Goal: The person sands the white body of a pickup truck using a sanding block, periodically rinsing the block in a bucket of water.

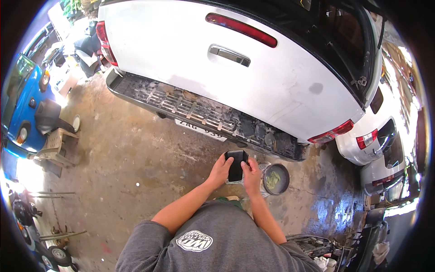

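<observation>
1. Holding, head view: L hand (219, 170) & R hand (252, 177) both clamped on a black slab (235, 169), phone-like, ID not certain. L grips its left side, R its right, thumbs on the near face.
2. Slab loc.: in front of the torso, out past the grey shirt (217, 240), short of the bumper (140, 90) in the pic.
3. Risk: slab could drop if either thumb slackens, prob. onto the concrete floor (136, 158). If it tips R, could hit the round tub (284, 185) beside R hand; can't tell if there's water in it.
4. Risk: floor looks wet at far R, so a slip is poss. if the person steps there.
5. Count: 2 hands, 1 slab, 1 tub w/ 1 yellow-green bundle (273, 180), 1 white tailgate (172, 50) w/ 1 handle (229, 55), 1 long red lamp (241, 30) up top, 2 corner tail lamps (332, 131), 1 blue vehicle (34, 88) at L.
</observation>
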Tool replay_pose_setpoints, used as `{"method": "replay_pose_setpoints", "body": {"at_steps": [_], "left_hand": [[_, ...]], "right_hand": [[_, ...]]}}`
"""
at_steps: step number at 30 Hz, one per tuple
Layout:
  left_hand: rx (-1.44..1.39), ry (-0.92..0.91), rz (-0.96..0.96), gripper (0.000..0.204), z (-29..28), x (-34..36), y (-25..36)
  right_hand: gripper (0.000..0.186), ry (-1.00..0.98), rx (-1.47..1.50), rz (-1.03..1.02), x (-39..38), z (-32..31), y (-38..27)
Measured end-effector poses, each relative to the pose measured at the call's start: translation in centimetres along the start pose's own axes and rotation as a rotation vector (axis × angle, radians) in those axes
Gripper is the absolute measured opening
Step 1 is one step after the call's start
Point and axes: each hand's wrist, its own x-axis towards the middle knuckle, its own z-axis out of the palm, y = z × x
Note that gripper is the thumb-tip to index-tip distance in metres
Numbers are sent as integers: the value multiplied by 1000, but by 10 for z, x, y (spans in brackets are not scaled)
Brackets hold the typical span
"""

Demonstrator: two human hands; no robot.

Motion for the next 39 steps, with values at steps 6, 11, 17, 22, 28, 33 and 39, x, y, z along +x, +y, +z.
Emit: {"method": "replay_pose_setpoints", "body": {"at_steps": [6, 11, 17, 22, 28, 33, 39], "left_hand": [[151, 151, 162, 27, -5, 3, -17], [353, 127, -100, 47, -1, -5, -11], [381, 120, -148, 52, -9, -5, -21], [388, 135, -142, 52, -11, -3, -26], [386, 123, -181, 52, -9, -3, -21], [438, 125, -207, 55, -6, -6, -15], [489, 111, -170, 55, -8, -7, -17]], "right_hand": [[50, -41, -389, -411, -2, 10, -35], [79, -90, -879, -573, -2, 6, -43], [83, -101, -928, -570, -5, 10, -34], [84, -108, -949, -554, -5, 11, -35], [80, -99, -954, -525, -6, 11, -37], [76, -82, -948, -512, -7, 9, -33], [74, -87, -894, -502, -9, 9, -30]]}}
